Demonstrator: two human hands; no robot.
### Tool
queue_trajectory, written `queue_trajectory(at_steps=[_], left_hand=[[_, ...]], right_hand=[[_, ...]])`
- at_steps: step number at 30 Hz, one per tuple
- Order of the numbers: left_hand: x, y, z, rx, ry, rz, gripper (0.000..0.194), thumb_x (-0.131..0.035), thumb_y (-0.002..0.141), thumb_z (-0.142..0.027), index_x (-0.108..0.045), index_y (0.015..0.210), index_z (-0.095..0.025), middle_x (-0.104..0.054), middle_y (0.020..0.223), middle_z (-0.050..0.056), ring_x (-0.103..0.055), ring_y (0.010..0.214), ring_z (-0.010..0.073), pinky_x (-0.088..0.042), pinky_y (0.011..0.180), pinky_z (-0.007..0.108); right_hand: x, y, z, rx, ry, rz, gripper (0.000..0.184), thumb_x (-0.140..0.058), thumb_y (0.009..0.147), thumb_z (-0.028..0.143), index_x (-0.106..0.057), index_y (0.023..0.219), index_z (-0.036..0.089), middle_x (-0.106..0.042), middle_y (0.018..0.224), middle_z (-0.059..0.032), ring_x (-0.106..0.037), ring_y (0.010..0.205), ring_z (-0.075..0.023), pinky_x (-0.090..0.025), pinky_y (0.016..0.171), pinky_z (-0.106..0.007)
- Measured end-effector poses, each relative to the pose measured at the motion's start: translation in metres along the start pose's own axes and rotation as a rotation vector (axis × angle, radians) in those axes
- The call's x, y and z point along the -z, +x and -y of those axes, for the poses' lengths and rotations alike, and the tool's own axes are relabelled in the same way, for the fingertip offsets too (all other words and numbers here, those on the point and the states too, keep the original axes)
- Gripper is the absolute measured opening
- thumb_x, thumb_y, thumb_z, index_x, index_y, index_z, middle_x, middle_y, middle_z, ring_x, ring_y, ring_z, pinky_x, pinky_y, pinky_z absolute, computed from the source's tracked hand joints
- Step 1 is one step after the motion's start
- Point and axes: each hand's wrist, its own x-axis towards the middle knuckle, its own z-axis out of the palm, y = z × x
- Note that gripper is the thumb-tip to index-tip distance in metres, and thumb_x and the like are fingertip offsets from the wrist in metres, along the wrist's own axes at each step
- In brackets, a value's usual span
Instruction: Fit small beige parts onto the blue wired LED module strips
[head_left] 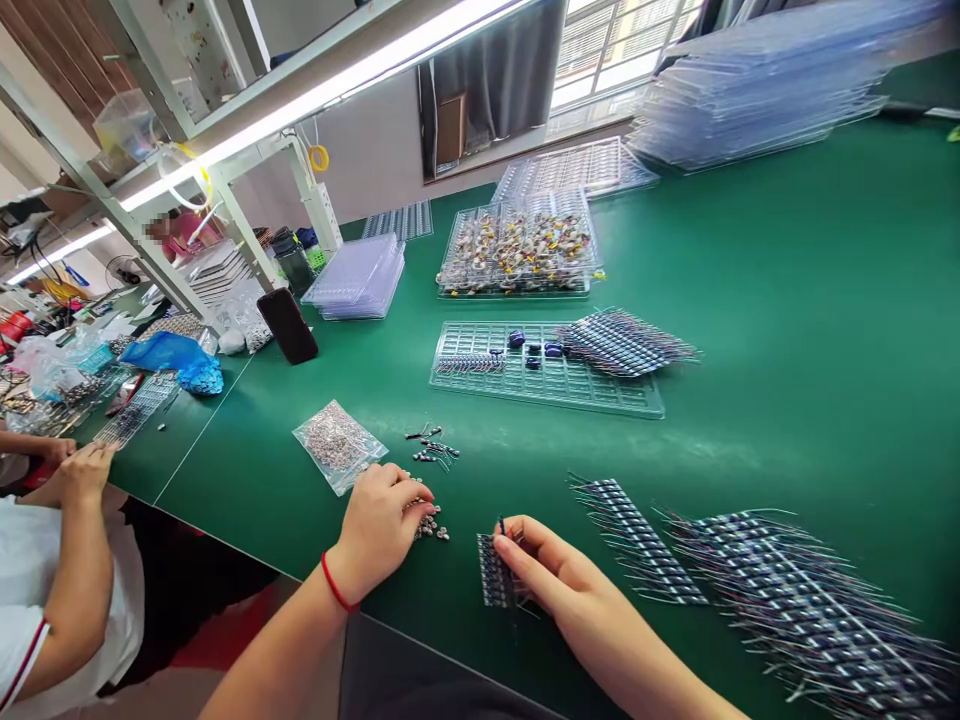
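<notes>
My left hand (381,522), with a red cord at the wrist, reaches into a small pile of round metallic-looking pieces (431,525). Its fingers are curled together, and whatever they pinch is hidden. Between the thumb and fingers of my right hand (544,565) is a strip of small dark wired parts (493,572), held upright just above the green table. Behind my left hand lies a clear plastic bag (335,440) full of similar small pieces. A few loose wired parts (435,450) lie beyond the pile.
Wired strips (637,545) and a larger stack of them (810,600) lie at right. Farther back are a clear tray (547,400) bearing strips, a filled tray (517,250), and a phone (288,326). A co-worker's hands (88,470) are at far left.
</notes>
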Motion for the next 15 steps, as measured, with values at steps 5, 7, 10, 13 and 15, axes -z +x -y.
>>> queue_trajectory(at_steps=[5,7,10,13,15], left_hand=[[-0.006,0.007,-0.007,0.013,-0.009,0.033,0.001,-0.071,0.079,-0.019,-0.07,0.078,-0.019,-0.057,0.082,0.003,-0.056,0.08,0.0195,-0.045,0.075,0.033],[-0.007,0.01,-0.007,0.012,-0.034,0.039,0.005,-0.069,0.078,-0.014,-0.069,0.075,-0.018,-0.056,0.081,0.003,-0.056,0.078,0.0188,-0.045,0.075,0.033],[-0.005,0.011,-0.008,0.001,-0.112,0.019,0.008,-0.067,0.078,-0.01,-0.067,0.073,-0.017,-0.059,0.083,0.003,-0.057,0.081,0.0186,-0.046,0.078,0.033],[0.0,-0.002,-0.014,0.005,-0.226,-0.028,0.008,-0.062,0.082,-0.011,-0.066,0.079,-0.017,-0.065,0.084,0.003,-0.061,0.083,0.0167,-0.049,0.079,0.03],[0.002,-0.018,-0.019,0.042,-0.391,-0.052,0.008,-0.059,0.084,-0.014,-0.066,0.083,-0.016,-0.07,0.085,0.003,-0.064,0.079,0.0147,-0.052,0.076,0.026]], right_hand=[[0.001,-0.001,-0.003,-0.03,0.081,0.015,0.045,-0.067,0.076,0.065,-0.055,0.081,0.021,-0.044,0.069,0.0053,-0.043,0.061,-0.0119,-0.043,0.058,-0.022],[0.001,0.0,-0.002,-0.019,0.078,0.006,0.044,-0.067,0.076,0.064,-0.055,0.08,0.021,-0.045,0.069,0.0051,-0.044,0.061,-0.0119,-0.044,0.058,-0.022],[0.002,0.001,0.002,0.051,-0.01,-0.007,0.043,-0.064,0.078,0.063,-0.056,0.079,0.021,-0.047,0.067,0.0045,-0.045,0.06,-0.0123,-0.045,0.057,-0.023],[0.0,-0.006,0.003,0.207,-0.164,0.006,0.036,-0.057,0.086,0.057,-0.058,0.082,0.021,-0.054,0.072,0.0009,-0.051,0.062,-0.0145,-0.049,0.058,-0.024],[-0.003,-0.016,0.0,0.33,-0.244,0.012,0.029,-0.05,0.093,0.048,-0.059,0.086,0.021,-0.063,0.089,-0.0053,-0.06,0.076,-0.0179,-0.054,0.066,-0.026]])
